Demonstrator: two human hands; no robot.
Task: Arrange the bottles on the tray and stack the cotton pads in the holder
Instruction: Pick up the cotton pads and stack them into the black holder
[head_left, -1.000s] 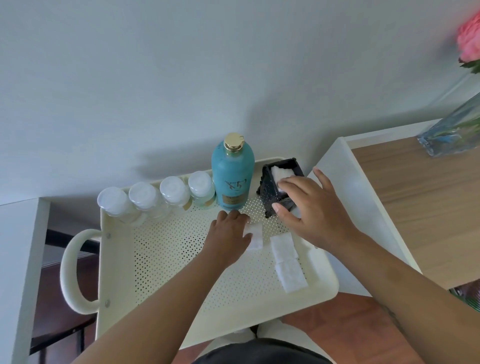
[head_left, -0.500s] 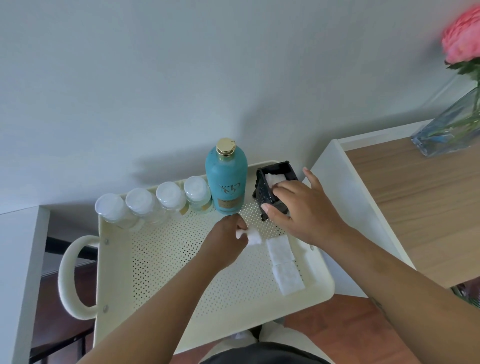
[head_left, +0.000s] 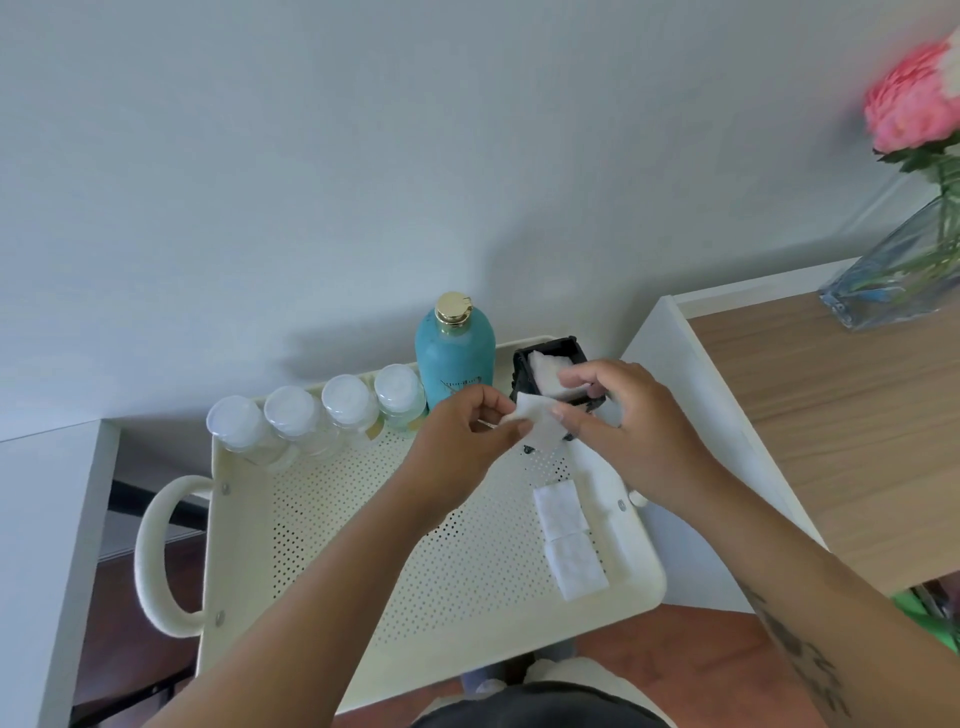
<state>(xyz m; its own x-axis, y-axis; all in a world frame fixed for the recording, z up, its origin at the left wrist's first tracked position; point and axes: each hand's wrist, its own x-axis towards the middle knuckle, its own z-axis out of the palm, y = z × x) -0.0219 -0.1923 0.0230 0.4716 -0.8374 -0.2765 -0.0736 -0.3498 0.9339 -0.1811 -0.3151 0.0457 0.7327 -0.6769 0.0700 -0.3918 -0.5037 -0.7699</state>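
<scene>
A cream perforated tray carries a teal bottle with a gold cap and several small clear bottles with white caps in a row along its back rim. A black holder with white pads inside stands at the back right corner. My left hand pinches a white cotton pad held in the air just in front of the holder. My right hand is at the holder, with its thumb touching the pad's right edge. Two more pads lie on the tray at the right.
A wooden desk top with a white side panel stands right of the tray, bearing a glass vase with pink flowers. A white surface lies to the left. The tray's looped handle sticks out left.
My left hand picked a pad off the tray and lifted it toward the holder. My right hand stayed at the holder, and its thumb now meets the pad.
</scene>
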